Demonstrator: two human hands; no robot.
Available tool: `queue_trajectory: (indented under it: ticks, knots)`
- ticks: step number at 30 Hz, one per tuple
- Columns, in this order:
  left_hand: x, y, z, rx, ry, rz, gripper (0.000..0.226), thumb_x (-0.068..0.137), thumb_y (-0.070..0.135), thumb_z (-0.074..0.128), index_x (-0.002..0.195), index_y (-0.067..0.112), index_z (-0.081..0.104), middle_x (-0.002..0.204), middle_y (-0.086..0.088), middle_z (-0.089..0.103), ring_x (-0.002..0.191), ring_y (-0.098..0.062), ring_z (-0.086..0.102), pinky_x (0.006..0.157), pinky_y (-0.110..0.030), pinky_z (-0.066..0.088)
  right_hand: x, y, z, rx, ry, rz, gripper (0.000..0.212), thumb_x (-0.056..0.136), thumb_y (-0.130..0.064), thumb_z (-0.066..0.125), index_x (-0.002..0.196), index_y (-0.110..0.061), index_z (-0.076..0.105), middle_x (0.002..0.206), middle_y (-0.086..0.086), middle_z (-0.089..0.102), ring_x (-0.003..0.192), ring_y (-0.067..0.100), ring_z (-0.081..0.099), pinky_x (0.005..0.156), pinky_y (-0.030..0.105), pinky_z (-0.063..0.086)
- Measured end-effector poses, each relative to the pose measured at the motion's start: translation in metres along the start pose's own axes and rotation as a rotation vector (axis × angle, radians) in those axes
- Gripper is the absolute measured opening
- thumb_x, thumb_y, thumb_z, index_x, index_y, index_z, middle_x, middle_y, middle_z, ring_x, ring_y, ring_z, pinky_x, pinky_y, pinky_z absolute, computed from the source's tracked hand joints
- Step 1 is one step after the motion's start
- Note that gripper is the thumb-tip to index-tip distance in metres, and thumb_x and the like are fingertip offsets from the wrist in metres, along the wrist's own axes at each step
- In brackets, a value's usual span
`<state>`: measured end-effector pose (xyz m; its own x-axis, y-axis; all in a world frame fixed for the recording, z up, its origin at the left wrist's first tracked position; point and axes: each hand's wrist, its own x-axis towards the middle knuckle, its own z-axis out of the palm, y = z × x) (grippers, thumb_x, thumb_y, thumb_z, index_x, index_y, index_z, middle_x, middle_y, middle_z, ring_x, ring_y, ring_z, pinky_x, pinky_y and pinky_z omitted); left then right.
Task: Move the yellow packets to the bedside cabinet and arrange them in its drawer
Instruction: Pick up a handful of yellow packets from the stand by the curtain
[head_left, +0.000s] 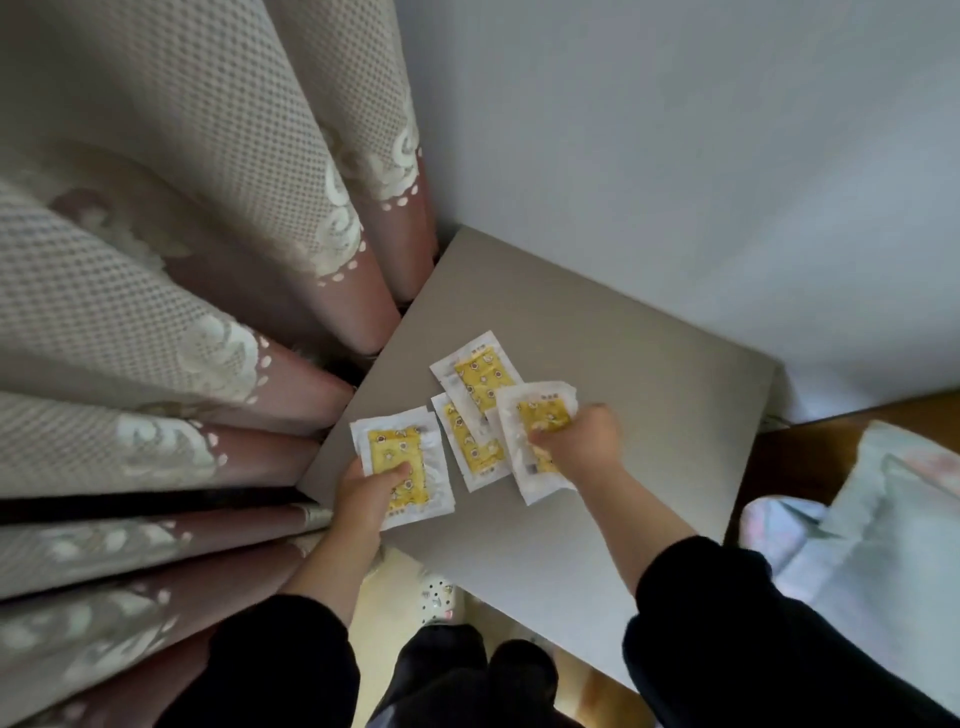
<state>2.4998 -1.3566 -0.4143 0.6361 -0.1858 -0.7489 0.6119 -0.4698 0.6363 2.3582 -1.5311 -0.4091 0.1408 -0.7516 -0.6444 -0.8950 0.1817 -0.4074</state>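
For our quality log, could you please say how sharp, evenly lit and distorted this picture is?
Head view: strong wide-angle bending fans the curtain folds outward; light is soft and even, no glare on the cabinet top; print on the yellow packets is soft; the right hand looks slightly blurred.

I note loose black long sleeves on both arms: left sleeve (270, 660), right sleeve (727, 623), cuffs ending partway along bare forearms. Left hand (371, 491) and right hand (582, 441) bare. Dark plain trousers (467, 670) below.
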Motion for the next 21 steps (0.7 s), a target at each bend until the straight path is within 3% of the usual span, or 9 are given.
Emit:
queue_trajectory:
  ticks: [2, 4, 8, 13, 18, 21]
  knots:
    - [-0.002, -0.006, 0.000, -0.014, 0.007, -0.007, 0.021, 0.083, -0.004, 0.067, 0.089, 0.016, 0.063, 0.090, -0.007, 0.067, 0.074, -0.021, 0.063, 0.068, -0.033, 0.053, 0.000, 0.003, 0.018, -0.086, 0.071, -0.032, 0.048, 0.074, -0.037, 0.076, 0.111, -0.009, 0.065, 0.128, 0.006, 0.051, 0.112, 0.019, 0.053, 0.090, 0.028, 0.045]
    - [-0.005, -0.009, 0.000, -0.024, 0.001, -0.010, 0.021, 0.083, -0.005, 0.067, 0.093, 0.013, 0.064, 0.097, -0.011, 0.068, 0.082, -0.026, 0.064, 0.080, -0.041, 0.054, -0.005, 0.004, 0.027, -0.117, 0.106, -0.035, 0.047, 0.074, -0.041, 0.073, 0.111, -0.014, 0.064, 0.132, 0.004, 0.045, 0.116, 0.020, 0.047, 0.095, 0.031, 0.043]
    - [-0.009, -0.008, -0.004, -0.059, -0.003, 0.005, 0.022, 0.084, -0.006, 0.065, 0.100, 0.009, 0.063, 0.098, -0.011, 0.067, 0.076, -0.021, 0.063, 0.074, -0.033, 0.053, -0.009, 0.004, 0.026, -0.201, 0.121, -0.033, 0.049, 0.075, -0.050, 0.070, 0.108, -0.016, 0.060, 0.121, 0.005, 0.045, 0.111, 0.022, 0.047, 0.085, 0.031, 0.044]
    - [-0.012, -0.010, -0.007, -0.074, -0.022, 0.002, 0.023, 0.084, -0.006, 0.065, 0.101, 0.010, 0.063, 0.090, -0.006, 0.067, 0.073, -0.016, 0.063, 0.065, -0.029, 0.051, -0.006, 0.002, 0.019, -0.118, 0.077, 0.002, 0.060, 0.069, -0.036, 0.081, 0.111, -0.016, 0.044, 0.110, 0.007, 0.056, 0.102, 0.028, 0.058, 0.082, 0.038, 0.051]
    - [-0.015, -0.010, -0.006, -0.063, -0.067, -0.016, 0.022, 0.084, -0.004, 0.066, 0.092, 0.017, 0.064, 0.086, -0.001, 0.068, 0.076, -0.017, 0.065, 0.069, -0.031, 0.054, -0.009, 0.004, 0.014, 0.109, 0.069, 0.074, 0.067, 0.066, -0.022, 0.086, 0.115, -0.015, 0.041, 0.100, 0.002, 0.059, 0.097, 0.027, 0.062, 0.077, 0.036, 0.051]
    - [-0.016, -0.010, -0.004, -0.053, -0.094, -0.014, 0.023, 0.084, -0.005, 0.066, 0.090, 0.018, 0.065, 0.088, -0.003, 0.069, 0.077, -0.019, 0.066, 0.070, -0.033, 0.055, -0.012, 0.004, 0.009, 0.131, 0.024, 0.132, 0.051, 0.069, -0.024, 0.085, 0.101, -0.012, 0.048, 0.083, -0.002, 0.054, 0.072, 0.017, 0.058, 0.062, 0.029, 0.045]
